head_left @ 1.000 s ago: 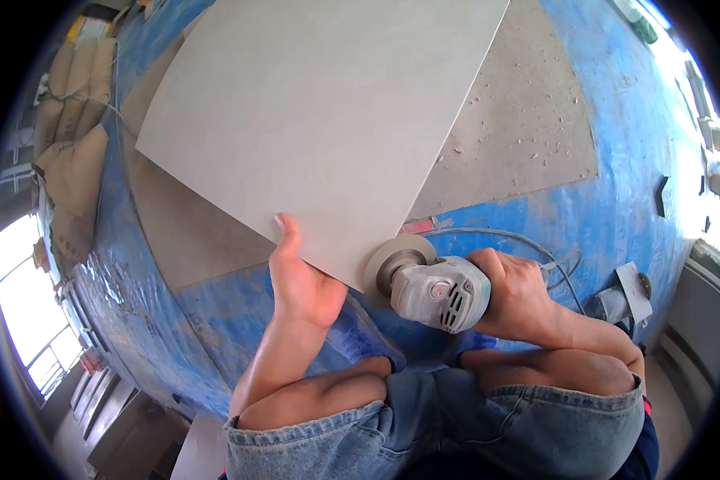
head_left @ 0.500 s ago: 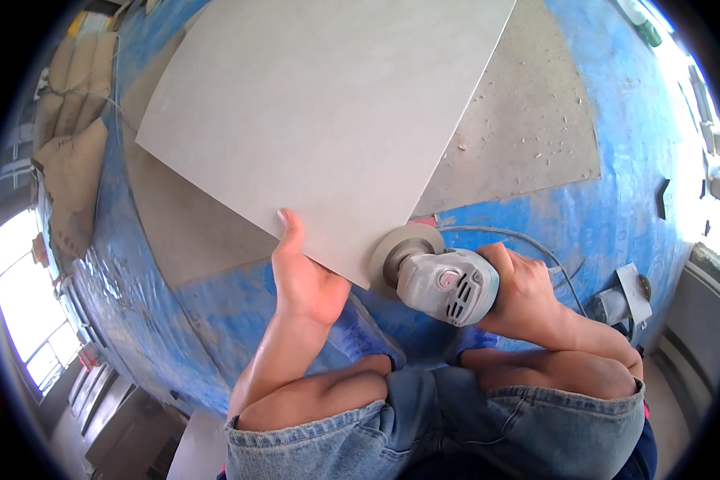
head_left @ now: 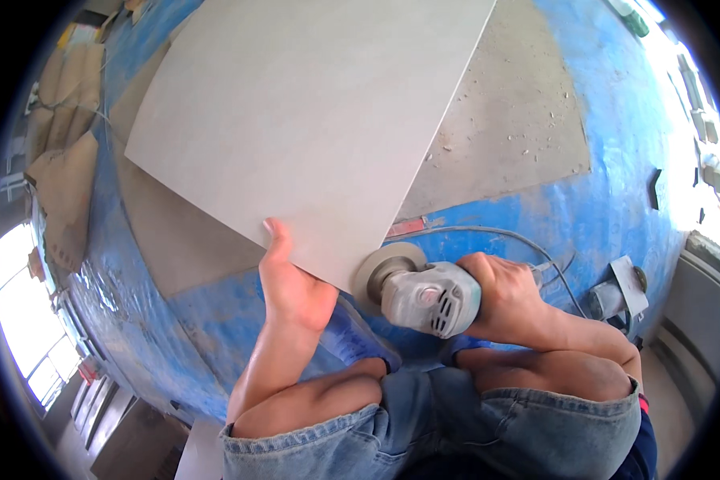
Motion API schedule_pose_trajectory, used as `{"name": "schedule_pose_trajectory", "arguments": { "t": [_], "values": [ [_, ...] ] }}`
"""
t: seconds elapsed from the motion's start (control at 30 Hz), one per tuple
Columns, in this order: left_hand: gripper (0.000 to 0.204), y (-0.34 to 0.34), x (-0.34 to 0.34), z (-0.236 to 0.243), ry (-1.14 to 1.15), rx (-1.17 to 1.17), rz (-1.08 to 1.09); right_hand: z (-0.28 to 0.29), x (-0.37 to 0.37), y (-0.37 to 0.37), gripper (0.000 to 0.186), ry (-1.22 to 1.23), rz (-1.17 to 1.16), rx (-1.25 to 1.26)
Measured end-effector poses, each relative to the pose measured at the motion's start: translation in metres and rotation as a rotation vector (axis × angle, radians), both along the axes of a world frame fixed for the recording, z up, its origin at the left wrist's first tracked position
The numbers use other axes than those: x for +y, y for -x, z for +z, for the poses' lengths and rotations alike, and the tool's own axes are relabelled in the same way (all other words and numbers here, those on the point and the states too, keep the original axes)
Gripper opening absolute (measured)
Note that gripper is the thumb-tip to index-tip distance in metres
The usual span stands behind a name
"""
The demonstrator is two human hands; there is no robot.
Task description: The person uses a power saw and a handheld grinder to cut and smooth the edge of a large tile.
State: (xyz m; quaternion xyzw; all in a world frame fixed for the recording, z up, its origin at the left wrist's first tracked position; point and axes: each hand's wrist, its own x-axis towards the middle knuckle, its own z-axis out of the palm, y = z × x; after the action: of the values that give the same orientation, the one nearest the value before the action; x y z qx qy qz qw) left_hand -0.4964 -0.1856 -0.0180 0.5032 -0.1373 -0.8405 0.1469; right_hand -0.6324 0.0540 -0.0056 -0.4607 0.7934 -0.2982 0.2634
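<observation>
A large pale grey tile slants up from near my knees, its near corner raised off the floor. My left hand grips its near left edge, thumb on top and the other fingers hidden beneath. In my right hand is an angle grinder, wrapped by the fingers at its body. The grinder's round disc lies against the tile's right edge close to the near corner. A grey power cord curves behind the right hand.
Blue sheeting covers the floor. Beneath the tile lies a dusty brown board strewn with chips. At right rests a second power tool with a flat plate. Cardboard leans at the left; a small red-and-white piece lies beyond the disc.
The tile, both hands and the grinder appear slightly farther left and lower in view. Along the tile's right edge, the disc stays near the corner. Both grips are unchanged.
</observation>
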Motion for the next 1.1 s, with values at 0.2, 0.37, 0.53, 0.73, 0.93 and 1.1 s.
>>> {"name": "schedule_pose_trajectory", "arguments": {
  "t": [0.2,0.37,0.53,0.73,0.93,1.1],
  "values": [
    [0.062,0.000,-0.002,0.005,0.017,0.005,-0.028,0.001,-0.002,0.007,0.047,-0.044,-0.025,0.000],
    [0.062,-0.001,-0.001,0.005,0.011,0.032,-0.060,-0.003,0.002,0.026,0.057,-0.162,-0.137,-0.053],
    [0.058,-0.001,-0.004,0.011,0.019,0.050,-0.048,-0.018,0.006,0.050,0.064,-0.143,-0.280,-0.183],
    [0.054,-0.004,-0.016,0.037,-0.005,0.137,-0.081,-0.014,0.019,0.030,0.071,0.014,-0.324,-0.281],
    [0.053,-0.002,-0.022,0.050,0.017,0.077,-0.149,-0.015,0.002,0.003,0.063,0.394,-0.149,-0.219],
    [0.052,0.008,-0.025,0.076,0.117,0.050,-0.186,-0.032,-0.002,-0.013,0.072,0.462,-0.091,-0.122]
  ]
}}
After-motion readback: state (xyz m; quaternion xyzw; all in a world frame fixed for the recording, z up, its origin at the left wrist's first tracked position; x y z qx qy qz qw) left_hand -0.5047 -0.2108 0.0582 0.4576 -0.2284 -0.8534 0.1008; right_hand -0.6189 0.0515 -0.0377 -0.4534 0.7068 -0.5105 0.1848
